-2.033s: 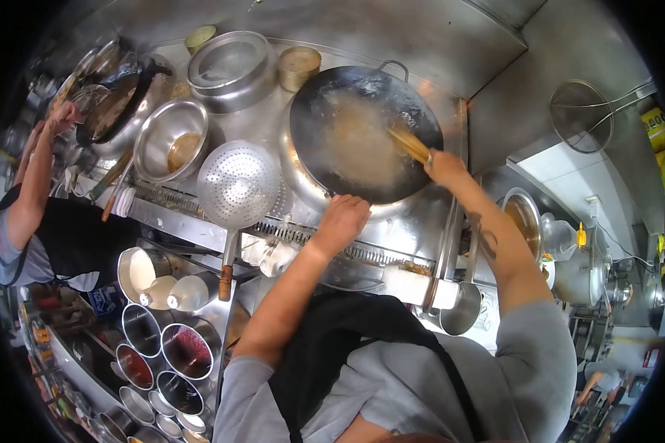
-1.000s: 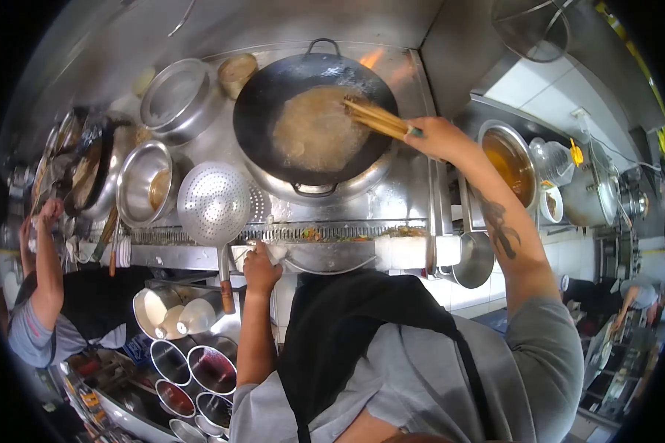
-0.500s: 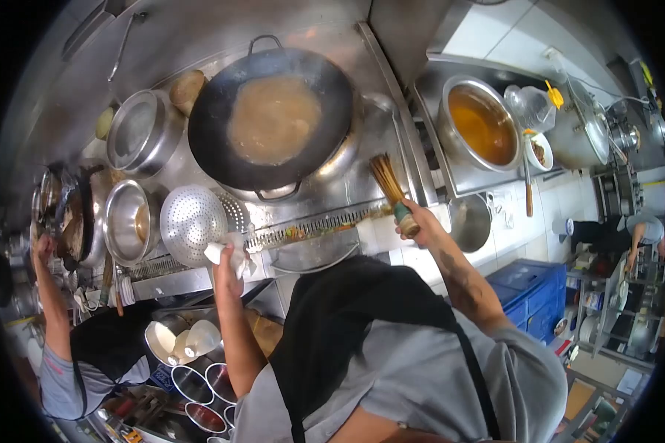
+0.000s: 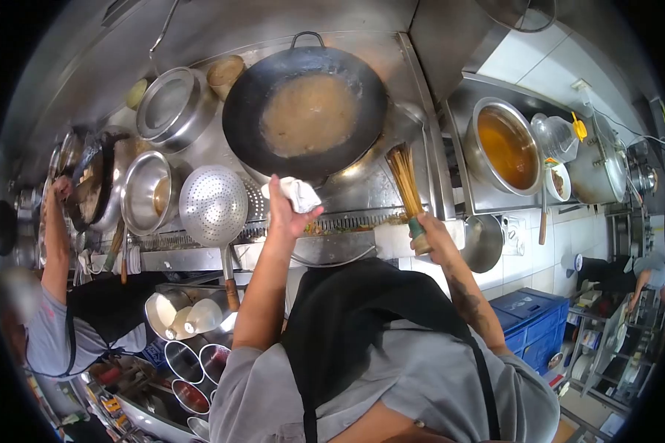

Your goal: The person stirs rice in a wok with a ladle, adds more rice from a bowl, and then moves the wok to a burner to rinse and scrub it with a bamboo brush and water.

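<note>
A large black wok (image 4: 236, 118) sits on the stove with cloudy brown liquid (image 4: 310, 114) in its bottom. My left hand (image 4: 284, 214) is at the wok's near edge, holding a folded white cloth (image 4: 301, 193). The cloth hides the wok's near handle, while the far loop handle (image 4: 307, 38) shows at the back. To the right of the wok, my right hand (image 4: 437, 238) is closed round the green-bound grip of a bamboo wok brush (image 4: 404, 177). The brush's bristles point up and away from me, over the steel stove top.
Left of the wok lie a perforated skimmer (image 4: 213, 205), a steel bowl (image 4: 146, 193) and a lidded pot (image 4: 168, 107). A pot of amber liquid (image 4: 506, 148) stands on the right. Another person's hand (image 4: 61, 187) is at a pan on the far left. Blue crates (image 4: 528, 317) stand low right.
My left hand has moved from beside the skimmer to the wok's near handle with the cloth. The brush stays in my right hand, now more upright. The view has shifted left.
</note>
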The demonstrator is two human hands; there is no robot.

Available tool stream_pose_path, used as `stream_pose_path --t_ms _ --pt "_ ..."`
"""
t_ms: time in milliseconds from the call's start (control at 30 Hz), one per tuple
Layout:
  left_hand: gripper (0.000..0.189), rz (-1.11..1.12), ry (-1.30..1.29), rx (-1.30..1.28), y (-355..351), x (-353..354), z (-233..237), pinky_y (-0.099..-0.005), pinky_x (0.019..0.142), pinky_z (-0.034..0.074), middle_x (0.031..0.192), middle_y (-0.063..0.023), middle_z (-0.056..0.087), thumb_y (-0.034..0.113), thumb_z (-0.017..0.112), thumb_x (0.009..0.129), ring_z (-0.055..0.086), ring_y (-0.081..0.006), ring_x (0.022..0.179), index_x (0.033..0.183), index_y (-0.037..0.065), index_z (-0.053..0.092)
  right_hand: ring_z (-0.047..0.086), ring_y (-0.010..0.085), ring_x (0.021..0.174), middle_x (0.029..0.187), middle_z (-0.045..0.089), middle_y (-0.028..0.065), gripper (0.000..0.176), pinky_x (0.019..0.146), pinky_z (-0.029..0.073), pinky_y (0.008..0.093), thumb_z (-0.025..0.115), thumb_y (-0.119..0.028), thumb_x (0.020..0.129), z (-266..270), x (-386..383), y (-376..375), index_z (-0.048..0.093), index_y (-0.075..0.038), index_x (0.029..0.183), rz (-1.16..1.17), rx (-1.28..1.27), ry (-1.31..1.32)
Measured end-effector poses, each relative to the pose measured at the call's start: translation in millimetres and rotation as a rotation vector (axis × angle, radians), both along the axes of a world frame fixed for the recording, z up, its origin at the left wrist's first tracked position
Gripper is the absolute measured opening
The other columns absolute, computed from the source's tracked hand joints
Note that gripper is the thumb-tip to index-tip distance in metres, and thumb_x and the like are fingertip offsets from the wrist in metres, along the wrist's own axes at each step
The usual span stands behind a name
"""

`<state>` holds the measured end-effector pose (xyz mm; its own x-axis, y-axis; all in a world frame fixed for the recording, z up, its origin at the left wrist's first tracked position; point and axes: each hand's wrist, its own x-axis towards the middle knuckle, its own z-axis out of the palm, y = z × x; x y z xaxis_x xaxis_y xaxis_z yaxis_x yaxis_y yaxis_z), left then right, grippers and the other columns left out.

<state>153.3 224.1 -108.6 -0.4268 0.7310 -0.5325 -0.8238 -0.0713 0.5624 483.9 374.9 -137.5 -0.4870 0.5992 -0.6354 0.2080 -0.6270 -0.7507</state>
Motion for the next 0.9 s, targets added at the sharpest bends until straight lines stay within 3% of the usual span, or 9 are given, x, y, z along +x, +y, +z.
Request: stream_pose_path --t_ms 67,100,200,233,333,567,667,800,900 --pt "0.049 0.039 -0.039 -0.004 8.7 -1.4 0.2 -0.0484 0.077 0.051 0.098 -0.0046 0.062 0.062 0.047 0.091 0.061 -0.0272 0.091 0.11 0.017 0.056 0.061 0.0252 0.051 0.077 0.06 0.0129 0.033 0.037 0.046 0.0357 0.05 -0.039 0.1 -28.3 2.9 0.0 0.049 -0.01 0.114 -0.02 0.015 0.039" --pt "0.044 0.057 -0.057 -0.003 11.8 -0.4 2.4 -0.0483 0.079 0.05 0.099 -0.0041 0.061 0.057 0.051 0.092 0.059 -0.0262 0.093 0.11 0.017 0.056 0.061 0.0249 0.05 0.075 0.061 0.0129 0.034 0.036 0.046 0.0361 0.049 -0.04 0.1 -27.5 1.0 0.5 0.05 -0.009 0.113 -0.095 -0.272 0.125" --pt "0.029 0.164 0.062 -0.031 16.1 5.4 11.3 -0.0458 0.081 0.05 0.101 -0.0032 0.06 0.037 0.063 0.091 0.058 -0.0236 0.095 0.108 0.015 0.055 0.061 0.0252 0.049 0.073 0.06 0.0129 0.036 0.035 0.046 0.037 0.049 -0.041 0.1 -27.2 1.3 1.6 0.049 -0.008 0.113 0.01 -0.177 0.056" --pt "0.023 0.133 0.018 -0.012 16.5 -0.5 2.8 -0.0439 0.079 0.051 0.099 -0.003 0.06 0.022 0.068 0.087 0.057 -0.0207 0.094 0.105 0.015 0.055 0.061 0.025 0.05 0.072 0.06 0.0126 0.036 0.035 0.047 0.0373 0.05 -0.04 0.099 -9.7 0.8 -2.7 0.05 -0.007 0.113 -0.015 -0.193 0.066" --pt "0.016 0.092 0.016 -0.059 23.9 -12.0 -11.2 -0.0393 0.07 0.05 0.093 -0.0025 0.061 0.02 0.064 0.087 0.057 -0.0174 0.087 0.1 0.014 0.056 0.061 0.0242 0.05 0.072 0.06 0.012 0.035 0.035 0.045 0.035 0.053 -0.039 0.099 12.0 1.0 -10.9 0.053 -0.006 0.113 0.01 0.046 -0.006" --pt "0.011 0.089 0.197 -0.07 -13.0 -4.3 -0.6 -0.0326 0.058 0.041 0.083 -0.002 0.06 0.016 0.06 0.085 0.054 -0.0153 0.074 0.095 0.011 0.058 0.06 0.018 0.051 0.077 0.061 0.0089 0.037 0.039 0.044 0.0287 0.06 -0.038 0.096 78.5 16.4 -19.0 0.059 -0.004 0.111 -0.155 0.239 0.072" --pt "0.016 0.098 0.259 -0.048 -33.7 -11.2 -18.1 -0.0313 0.051 0.04 0.081 -0.0038 0.06 0.014 0.059 0.084 0.058 -0.016 0.07 0.099 0.011 0.056 0.06 0.017 0.052 0.079 0.063 0.0084 0.036 0.042 0.046 0.0276 0.062 -0.036 0.096 56.6 34.5 0.3 0.061 -0.003 0.111 -0.274 0.545 0.094" --pt "0.017 0.079 0.299 -0.023 -49.2 -9.7 -5.8 -0.0315 0.048 0.04 0.08 -0.005 0.06 0.013 0.059 0.084 0.059 -0.0173 0.067 0.1 0.011 0.054 0.062 0.0169 0.06 0.078 0.064 0.0086 0.037 0.053 0.053 0.029 0.063 -0.038 0.095 117.8 35.5 -7.9 0.061 -0.004 0.107 -0.186 0.358 0.16" --pt "0.017 0.102 0.344 -0.074 -53.7 -0.6 17.9 -0.0312 0.048 0.04 0.08 -0.005 0.059 0.013 0.059 0.083 0.059 -0.0175 0.067 0.099 0.012 0.052 0.062 0.0183 0.056 0.076 0.062 0.0084 0.037 0.045 0.049 0.0292 0.06 -0.038 0.097 124.7 22.5 -2.1 0.059 -0.004 0.109 -0.163 0.32 0.244"
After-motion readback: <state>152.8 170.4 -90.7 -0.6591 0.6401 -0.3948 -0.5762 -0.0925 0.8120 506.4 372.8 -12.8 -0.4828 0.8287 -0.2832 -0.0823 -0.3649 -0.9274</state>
